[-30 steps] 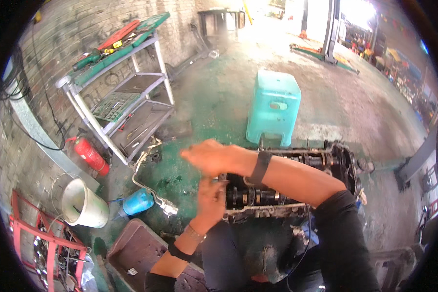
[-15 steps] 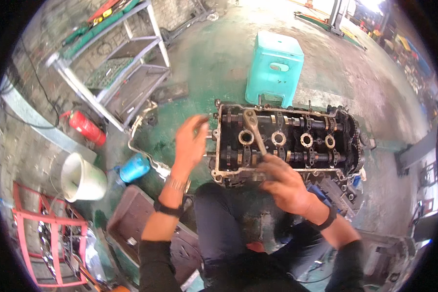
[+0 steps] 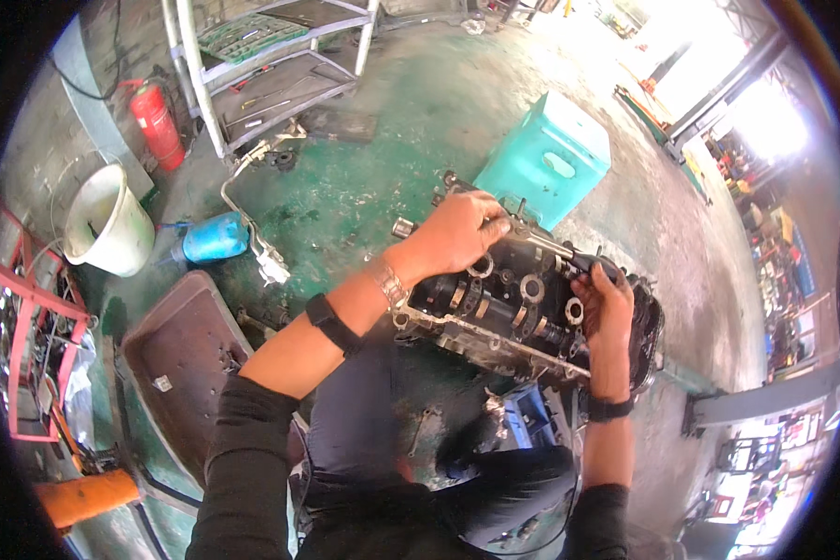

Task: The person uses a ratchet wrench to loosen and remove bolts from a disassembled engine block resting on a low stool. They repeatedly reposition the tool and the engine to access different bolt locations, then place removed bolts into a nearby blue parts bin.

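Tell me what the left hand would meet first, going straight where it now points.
Probably the turquoise stool beyond the engine, ahead of the left hand; depth is unclear, so part of the engine might come first.

Floor (image 3: 411,103): stained green | 1 turquoise stool (image 3: 537,163) | 1 grey rack (image 3: 313,79) | glare (image 3: 765,126): upper right

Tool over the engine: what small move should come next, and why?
Probably check by feel, with the left hand, that the tool is seated before turning it: that hand seems to hide its far end above the engine, while the right hand holds the other.
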Demonstrator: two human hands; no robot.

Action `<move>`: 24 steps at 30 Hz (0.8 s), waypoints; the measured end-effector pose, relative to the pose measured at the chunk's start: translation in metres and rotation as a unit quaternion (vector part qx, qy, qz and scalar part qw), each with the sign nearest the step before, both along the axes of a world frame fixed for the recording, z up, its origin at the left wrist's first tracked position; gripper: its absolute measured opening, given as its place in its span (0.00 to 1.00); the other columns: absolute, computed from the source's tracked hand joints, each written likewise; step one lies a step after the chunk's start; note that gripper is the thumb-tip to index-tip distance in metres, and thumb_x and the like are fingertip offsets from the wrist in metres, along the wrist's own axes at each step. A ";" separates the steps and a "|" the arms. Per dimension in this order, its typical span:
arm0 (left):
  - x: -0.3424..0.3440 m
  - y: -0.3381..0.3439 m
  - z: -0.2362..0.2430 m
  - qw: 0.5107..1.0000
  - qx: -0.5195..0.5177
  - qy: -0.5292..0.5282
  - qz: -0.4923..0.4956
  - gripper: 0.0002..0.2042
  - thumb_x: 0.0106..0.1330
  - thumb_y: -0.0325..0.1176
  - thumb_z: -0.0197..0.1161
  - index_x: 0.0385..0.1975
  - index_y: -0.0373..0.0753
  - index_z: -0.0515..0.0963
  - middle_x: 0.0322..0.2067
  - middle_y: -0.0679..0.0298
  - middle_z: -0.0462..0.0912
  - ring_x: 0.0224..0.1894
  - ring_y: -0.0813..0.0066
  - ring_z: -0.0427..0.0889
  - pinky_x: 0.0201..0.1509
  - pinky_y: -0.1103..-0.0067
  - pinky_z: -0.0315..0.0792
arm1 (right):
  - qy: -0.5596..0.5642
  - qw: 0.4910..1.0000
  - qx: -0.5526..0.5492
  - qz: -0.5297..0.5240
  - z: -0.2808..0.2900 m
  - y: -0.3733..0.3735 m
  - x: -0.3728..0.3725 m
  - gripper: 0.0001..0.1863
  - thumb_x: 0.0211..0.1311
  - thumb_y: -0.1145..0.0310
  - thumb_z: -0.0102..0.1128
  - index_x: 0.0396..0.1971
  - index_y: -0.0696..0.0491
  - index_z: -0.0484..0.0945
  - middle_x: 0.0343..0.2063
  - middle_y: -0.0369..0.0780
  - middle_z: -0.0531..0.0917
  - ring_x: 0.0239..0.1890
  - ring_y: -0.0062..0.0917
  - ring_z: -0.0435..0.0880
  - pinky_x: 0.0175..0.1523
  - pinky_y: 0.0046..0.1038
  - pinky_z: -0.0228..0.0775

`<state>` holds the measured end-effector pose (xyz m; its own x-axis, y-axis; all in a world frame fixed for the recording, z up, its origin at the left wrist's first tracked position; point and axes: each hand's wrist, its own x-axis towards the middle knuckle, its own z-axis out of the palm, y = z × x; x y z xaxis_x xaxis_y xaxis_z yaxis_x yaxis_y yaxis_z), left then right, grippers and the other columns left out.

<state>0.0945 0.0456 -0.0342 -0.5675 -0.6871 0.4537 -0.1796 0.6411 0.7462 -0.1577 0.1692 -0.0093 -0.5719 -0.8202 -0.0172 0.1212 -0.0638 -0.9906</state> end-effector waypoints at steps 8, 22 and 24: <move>-0.003 0.022 -0.017 0.992 -0.082 0.078 0.062 0.12 0.62 0.28 0.62 0.42 0.27 0.79 0.43 0.46 0.80 0.47 0.45 0.78 0.54 0.59 0.70 | 0.388 0.880 0.219 0.163 0.049 -0.141 0.011 0.14 0.62 0.62 0.68 0.36 0.56 0.75 0.26 0.34 0.77 0.25 0.19 0.74 0.32 0.24 0.73; 0.078 0.049 -0.082 0.979 0.031 0.095 0.176 0.14 0.59 0.18 0.55 0.44 0.34 0.80 0.53 0.45 0.75 0.58 0.45 0.71 0.63 0.58 0.65 | 0.745 0.459 -0.216 0.434 0.031 -0.093 0.211 0.18 0.44 0.72 0.67 0.37 0.56 0.73 0.27 0.46 0.81 0.32 0.43 0.84 0.34 0.44 0.74; 0.097 0.046 -0.091 0.965 -0.066 0.083 0.240 0.13 0.60 0.17 0.56 0.43 0.34 0.80 0.50 0.49 0.78 0.52 0.51 0.77 0.57 0.64 0.71 | 0.753 0.462 -0.241 0.402 0.025 -0.049 0.199 0.15 0.46 0.73 0.62 0.37 0.54 0.74 0.32 0.42 0.78 0.33 0.35 0.80 0.35 0.35 0.69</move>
<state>0.1910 0.0914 -0.1251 -0.1104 -0.7828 0.6124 -0.3638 0.6052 0.7081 0.0411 0.1198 0.0158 0.8549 -0.4786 0.2004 -0.5056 -0.8551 0.1146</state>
